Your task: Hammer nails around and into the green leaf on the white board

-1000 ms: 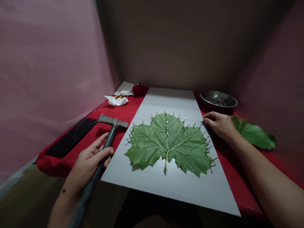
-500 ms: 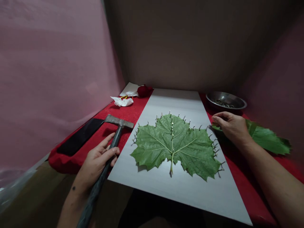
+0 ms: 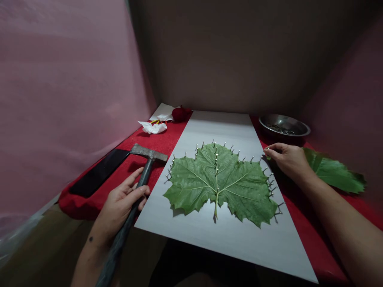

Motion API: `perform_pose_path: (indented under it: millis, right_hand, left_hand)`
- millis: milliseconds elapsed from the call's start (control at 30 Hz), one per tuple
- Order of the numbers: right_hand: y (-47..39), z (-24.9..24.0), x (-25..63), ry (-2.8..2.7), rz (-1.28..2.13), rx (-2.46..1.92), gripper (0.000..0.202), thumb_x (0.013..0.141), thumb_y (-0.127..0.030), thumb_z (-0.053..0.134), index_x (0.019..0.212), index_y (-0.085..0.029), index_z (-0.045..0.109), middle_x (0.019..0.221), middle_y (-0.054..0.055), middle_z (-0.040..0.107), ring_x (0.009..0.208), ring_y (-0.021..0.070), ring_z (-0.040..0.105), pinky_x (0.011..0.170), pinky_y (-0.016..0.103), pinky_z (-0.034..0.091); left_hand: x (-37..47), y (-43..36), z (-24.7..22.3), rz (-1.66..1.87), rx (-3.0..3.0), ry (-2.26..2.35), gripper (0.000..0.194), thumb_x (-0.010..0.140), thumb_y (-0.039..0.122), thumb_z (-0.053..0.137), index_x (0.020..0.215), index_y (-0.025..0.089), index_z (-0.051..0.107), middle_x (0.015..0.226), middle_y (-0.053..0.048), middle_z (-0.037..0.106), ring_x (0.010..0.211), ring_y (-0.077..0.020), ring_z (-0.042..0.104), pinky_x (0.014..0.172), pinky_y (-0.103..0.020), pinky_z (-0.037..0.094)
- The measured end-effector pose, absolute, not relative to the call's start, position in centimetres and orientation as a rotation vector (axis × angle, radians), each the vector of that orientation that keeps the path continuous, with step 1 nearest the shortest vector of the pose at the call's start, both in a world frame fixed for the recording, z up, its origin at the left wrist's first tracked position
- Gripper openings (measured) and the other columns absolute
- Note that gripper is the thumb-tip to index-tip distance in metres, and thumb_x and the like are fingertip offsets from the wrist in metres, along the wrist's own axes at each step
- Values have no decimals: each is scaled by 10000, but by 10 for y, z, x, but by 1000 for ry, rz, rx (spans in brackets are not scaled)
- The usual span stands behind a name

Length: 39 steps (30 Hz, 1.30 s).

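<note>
Many nails [image 3: 252, 159] stand around the leaf [image 3: 191, 175], following its left, upper and right edges, with a short row running up its central vein. The leaf lies flat on the near part of the white board [image 3: 223, 243], its stem pointing toward the person. Most nails are upright or slightly tilted; the lowest two on the right lean hard outward. The left hand [image 3: 118, 201] holds the hammer [image 3: 145, 173] by its handle, thumb laid across it and fingers loosely curled, the head up over the red cloth [image 3: 161, 140] just left of the board. The right hand [image 3: 291, 159] is by the board's right edge, thumb and forefinger in a narrow pinch; I cannot tell whether a nail is between them. Behind that hand lies a second leaf [image 3: 336, 175], and farther back a metal bowl [image 3: 295, 123] contains loose nails. On the left are a black slab [image 3: 100, 173], crumpled tissue [image 3: 155, 128] and, beyond, a red ball [image 3: 179, 114].
</note>
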State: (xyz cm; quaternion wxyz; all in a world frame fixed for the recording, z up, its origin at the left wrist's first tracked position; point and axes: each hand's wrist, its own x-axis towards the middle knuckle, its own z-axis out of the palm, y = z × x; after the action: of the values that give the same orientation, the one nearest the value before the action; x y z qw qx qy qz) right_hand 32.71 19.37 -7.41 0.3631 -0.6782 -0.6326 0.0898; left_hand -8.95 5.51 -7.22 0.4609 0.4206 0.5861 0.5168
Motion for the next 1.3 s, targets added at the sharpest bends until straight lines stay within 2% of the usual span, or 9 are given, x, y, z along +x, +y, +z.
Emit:
perform_pose_path:
  millis: [333,467,867,1000,1200,1300]
  right_hand:
    - [194,-77,330,-1594,235,-1692,307,732,-429,584,816,-161,708,647,72,682,551,177,578,549,292,418]
    - [195,-79,330,-1623,234,-1718,259,690,-418,608,733,-180,701,624,44,673,548,174,580,579,295,433]
    - [190,-72,323,-1611,247,-1767,285,728,-361,584,839,-137,722,730,87,708,606,182,603,623,289,440]
    - [191,-73,324,-1681,197,-1759,235,714,-329,595,781,-145,724,762,92,719,691,199,625,668,287,444]
    - [193,-75,325,-1685,123,-1715,250,740,-322,544,813,-162,721,871,98,715,791,215,629,782,328,459]
    - [195,-76,327,-1679,135,-1707,258,740,-321,540,840,-167,721,828,99,709,740,222,628,755,357,477]
  left_hand:
    - [-90,55,-71,1275,1017,1441,696,756,323,710,1378,217,416,756,9,608,477,-62,465,449,-169,394]
    - [-89,55,-72,1277,1016,1440,674,762,327,705,1371,233,432,765,6,609,476,-60,460,440,-166,391]
    - [-87,56,-71,1292,991,1434,693,744,314,725,1366,225,434,755,4,616,478,-65,471,448,-169,401]
    - [-88,57,-73,1281,1009,1414,670,765,313,706,1370,235,429,769,7,612,483,-62,474,457,-166,405]
    - [-89,55,-73,1283,996,1428,670,761,319,710,1368,238,437,774,5,616,483,-60,470,453,-161,402]
    - [-89,54,-71,1290,980,1429,690,743,318,725,1365,228,441,762,6,612,478,-60,465,451,-161,406]
